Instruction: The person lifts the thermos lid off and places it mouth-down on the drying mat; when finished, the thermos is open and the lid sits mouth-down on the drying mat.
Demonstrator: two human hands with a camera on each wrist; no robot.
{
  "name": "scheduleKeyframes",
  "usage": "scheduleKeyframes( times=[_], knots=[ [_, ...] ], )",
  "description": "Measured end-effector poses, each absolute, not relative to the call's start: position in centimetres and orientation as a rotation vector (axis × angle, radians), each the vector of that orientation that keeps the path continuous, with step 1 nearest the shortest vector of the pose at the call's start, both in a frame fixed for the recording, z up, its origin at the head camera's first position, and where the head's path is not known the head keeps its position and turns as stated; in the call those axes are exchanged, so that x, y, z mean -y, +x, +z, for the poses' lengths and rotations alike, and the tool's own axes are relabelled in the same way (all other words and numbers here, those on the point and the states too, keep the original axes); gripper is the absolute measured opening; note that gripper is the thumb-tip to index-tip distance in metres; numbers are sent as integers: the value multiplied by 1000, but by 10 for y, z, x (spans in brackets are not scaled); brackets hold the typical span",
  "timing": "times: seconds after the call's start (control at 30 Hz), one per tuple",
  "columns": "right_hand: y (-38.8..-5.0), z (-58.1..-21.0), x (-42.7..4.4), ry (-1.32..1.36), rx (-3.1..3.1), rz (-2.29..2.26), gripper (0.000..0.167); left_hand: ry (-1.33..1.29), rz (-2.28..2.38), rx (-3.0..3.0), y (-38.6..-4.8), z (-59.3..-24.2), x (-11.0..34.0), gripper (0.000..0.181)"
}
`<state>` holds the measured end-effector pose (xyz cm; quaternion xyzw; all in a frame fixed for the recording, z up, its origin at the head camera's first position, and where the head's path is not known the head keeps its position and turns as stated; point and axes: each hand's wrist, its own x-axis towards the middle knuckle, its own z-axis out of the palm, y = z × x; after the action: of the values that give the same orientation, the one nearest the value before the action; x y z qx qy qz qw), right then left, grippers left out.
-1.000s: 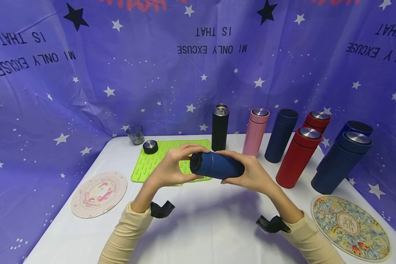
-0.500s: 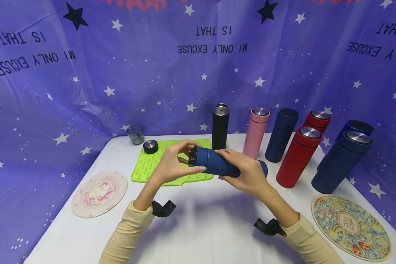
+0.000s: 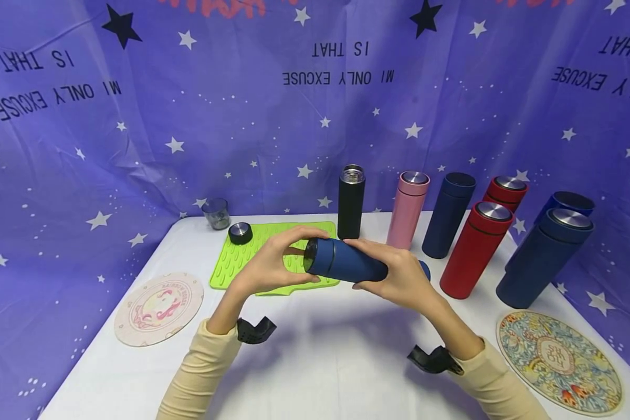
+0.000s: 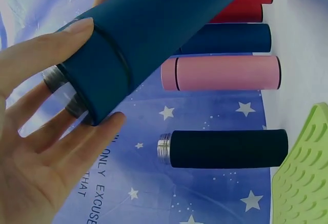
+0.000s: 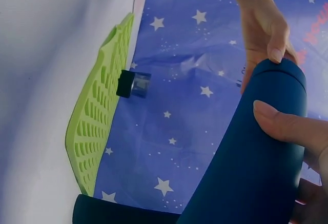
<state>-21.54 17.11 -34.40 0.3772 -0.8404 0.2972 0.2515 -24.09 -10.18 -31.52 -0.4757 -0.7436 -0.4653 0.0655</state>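
A dark blue thermos bottle (image 3: 357, 261) is held in the air, nearly level, with its lid end to the left. My left hand (image 3: 270, 265) grips that lid end; in the left wrist view the thumb lies on the lid (image 4: 92, 75) and fingers reach round its far edge. Round the bottle's body curls my right hand (image 3: 404, 277), and the bottle's base shows just beyond it. Behind the hands stands a black thermos bottle (image 3: 350, 201) with its metal neck bare. On the green mat (image 3: 231, 265) sits a black lid (image 3: 240, 233) with a silver top.
A clear glass (image 3: 216, 214) stands at the back left. To the right are a pink bottle (image 3: 406, 213), a red bottle (image 3: 472, 254) and several other blue and red ones. Round mats lie at left (image 3: 157, 309) and right (image 3: 559, 361). A purple starry cloth (image 3: 262, 134) hangs behind.
The bottle tilts and shifts slightly in both hands. My left thumb and fingers have changed position around the lid end, while the bottle's base has come into view past my right hand.
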Motion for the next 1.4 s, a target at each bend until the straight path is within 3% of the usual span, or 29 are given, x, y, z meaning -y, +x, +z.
scheduleKeyframes(
  times=[0.2, 0.43, 0.73, 0.9, 1.27, 1.4],
  knots=[
    [-213, -342, -171, 978, 2270, 734, 82, -1332, -1490, 2257, -227, -301, 98, 65],
    [-211, -340, -168, 949, 2197, 437, 81, -1017, -1562, 2453, -241, -318, 101, 55],
    [-211, -338, -174, 985, 2288, 724, 83, -1373, -1469, 2246, -246, -321, 101, 72],
    [-212, -336, -176, 1022, 2313, 836, 83, -1491, -1422, 2159, -234, -307, 99, 68],
    [-208, -338, -171, 923, 2237, 520, 83, -1101, -1606, 2400, -219, -294, 96, 60],
    [-208, -337, -172, 915, 2243, 477, 83, -1128, -1586, 2408, -235, -312, 97, 63]
  ],
)
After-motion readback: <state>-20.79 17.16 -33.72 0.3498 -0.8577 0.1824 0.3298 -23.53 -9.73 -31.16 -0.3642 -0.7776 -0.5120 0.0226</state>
